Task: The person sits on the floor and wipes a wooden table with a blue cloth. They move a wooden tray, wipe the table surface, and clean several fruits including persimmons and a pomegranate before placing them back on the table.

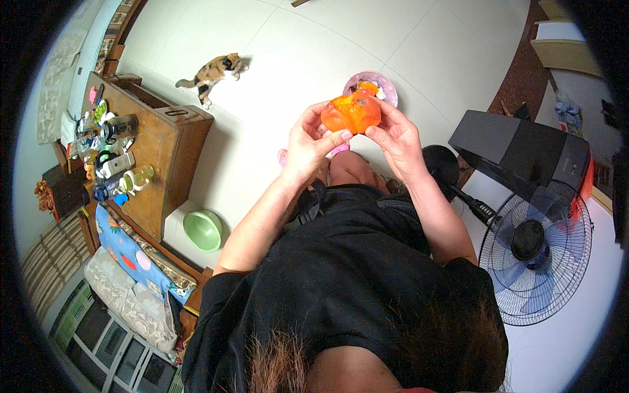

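A soft orange fruit (350, 114), apparently a ripe persimmon, is held up in front of my body. Its skin is split, and wet yellow-orange flesh shows along the middle. My left hand (310, 140) grips its left side, thumb on the lower edge. On the right side, my right hand (397, 135) holds it with thumb and fingers. Beyond and below the fruit, a pink bowl (389, 92) is on the floor, partly hidden by the fruit. Orange scraps (369, 88) and some white pieces lie in it.
A calico cat (214, 76) is on the tiled floor (275, 64). At left, a wooden table (162, 147) bears bottles and cups, with a green basin (202, 231) beside it. A standing fan (533, 250) and a black box-shaped object (521, 147) are at right.
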The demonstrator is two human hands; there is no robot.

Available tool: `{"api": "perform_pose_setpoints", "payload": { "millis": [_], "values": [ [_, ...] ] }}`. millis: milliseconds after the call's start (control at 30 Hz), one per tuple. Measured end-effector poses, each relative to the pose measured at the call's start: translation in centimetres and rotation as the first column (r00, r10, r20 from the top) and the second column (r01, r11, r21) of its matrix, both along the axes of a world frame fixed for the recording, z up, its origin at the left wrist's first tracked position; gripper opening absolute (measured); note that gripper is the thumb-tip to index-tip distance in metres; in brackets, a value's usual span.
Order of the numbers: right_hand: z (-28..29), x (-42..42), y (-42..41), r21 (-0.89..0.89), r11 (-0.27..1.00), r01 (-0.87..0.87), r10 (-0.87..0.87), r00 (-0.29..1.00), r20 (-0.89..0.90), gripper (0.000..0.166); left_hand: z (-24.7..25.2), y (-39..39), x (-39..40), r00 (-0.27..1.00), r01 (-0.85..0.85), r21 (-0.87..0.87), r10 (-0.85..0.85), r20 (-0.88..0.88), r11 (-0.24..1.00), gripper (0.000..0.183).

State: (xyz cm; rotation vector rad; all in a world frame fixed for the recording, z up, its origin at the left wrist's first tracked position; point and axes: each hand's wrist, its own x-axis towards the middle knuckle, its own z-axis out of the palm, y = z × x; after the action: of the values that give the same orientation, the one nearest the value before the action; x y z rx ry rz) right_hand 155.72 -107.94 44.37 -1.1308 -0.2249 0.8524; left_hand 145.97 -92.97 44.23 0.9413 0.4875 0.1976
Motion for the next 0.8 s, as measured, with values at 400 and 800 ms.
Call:
{"api": "perform_pose_setpoints", "payload": {
  "millis": [400,800],
  "values": [
    [0.0,0.0,0.0,0.042,0.999,-0.005,0.009,0.994,-0.108,0.047,0.2,1.0,-0.6,0.998,0.058,0.067,-0.056,-0.033,0.996,0.054],
    [0.0,0.3,0.0,0.215,0.975,0.061,0.008,0.951,-0.308,0.039,0.0,1.4,-0.8,0.998,0.049,-0.315,-0.038,0.042,0.948,0.046]
  ]
}}
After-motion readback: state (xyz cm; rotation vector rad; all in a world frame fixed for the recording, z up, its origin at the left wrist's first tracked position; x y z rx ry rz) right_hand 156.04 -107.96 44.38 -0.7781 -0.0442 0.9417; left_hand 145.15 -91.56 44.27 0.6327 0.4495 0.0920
